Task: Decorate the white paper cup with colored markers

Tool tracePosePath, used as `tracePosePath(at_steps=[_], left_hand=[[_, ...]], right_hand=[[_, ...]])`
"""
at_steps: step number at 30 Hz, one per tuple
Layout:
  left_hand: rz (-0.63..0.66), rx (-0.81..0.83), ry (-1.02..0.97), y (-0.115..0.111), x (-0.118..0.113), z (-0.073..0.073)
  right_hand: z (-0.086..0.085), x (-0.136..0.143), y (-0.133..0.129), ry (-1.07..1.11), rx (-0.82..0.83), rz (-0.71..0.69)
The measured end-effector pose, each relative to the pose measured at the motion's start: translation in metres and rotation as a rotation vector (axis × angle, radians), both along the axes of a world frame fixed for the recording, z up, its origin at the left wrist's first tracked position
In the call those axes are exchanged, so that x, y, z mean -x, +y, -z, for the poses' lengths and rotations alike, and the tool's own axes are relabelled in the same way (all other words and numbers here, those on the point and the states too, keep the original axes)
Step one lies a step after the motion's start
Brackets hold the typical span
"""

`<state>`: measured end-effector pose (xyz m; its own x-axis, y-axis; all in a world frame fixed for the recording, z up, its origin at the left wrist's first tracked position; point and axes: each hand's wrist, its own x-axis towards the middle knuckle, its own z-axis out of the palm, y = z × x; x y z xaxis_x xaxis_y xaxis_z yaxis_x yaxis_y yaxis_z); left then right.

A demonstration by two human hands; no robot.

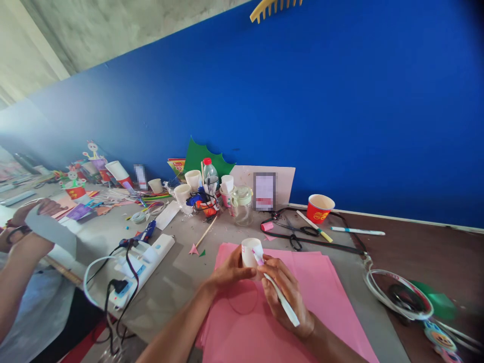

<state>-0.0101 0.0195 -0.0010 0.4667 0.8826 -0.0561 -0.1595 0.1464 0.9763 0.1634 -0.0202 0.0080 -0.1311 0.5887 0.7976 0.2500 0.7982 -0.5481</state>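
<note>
A small white paper cup (249,252) is held above pink paper sheets (313,302). My left hand (233,269) wraps round the cup's left side. In my right hand (282,287) is a white pen-like marker (283,302), pinched between the fingers and slanting down to the right. A small white and purple piece (258,253) shows at the cup's right side, by my right fingertips; how it is held cannot be made out. A thin circle outline shows on the top pink sheet below the cup.
Behind the sheets stand a glass jar (242,206) and a red paper cup (319,208), with scissors (297,233) between. A power strip (145,272) with cords lies left. Another person's hands (32,237) hold paper at far left.
</note>
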Motion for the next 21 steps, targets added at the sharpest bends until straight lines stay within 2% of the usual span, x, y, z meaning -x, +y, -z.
tracePosePath(at_steps=[12, 21], left_hand=[[-0.005, 0.015, -0.001, -0.0021, -0.0016, -0.0052], [0.001, -0.006, 0.049, -0.0013, -0.0012, -0.0061]], right_hand=[[0.0037, -0.0007, -0.0001, 0.012, 0.0, -0.021], [-0.0017, -0.0005, -0.0005, 0.059, 0.031, -0.006]])
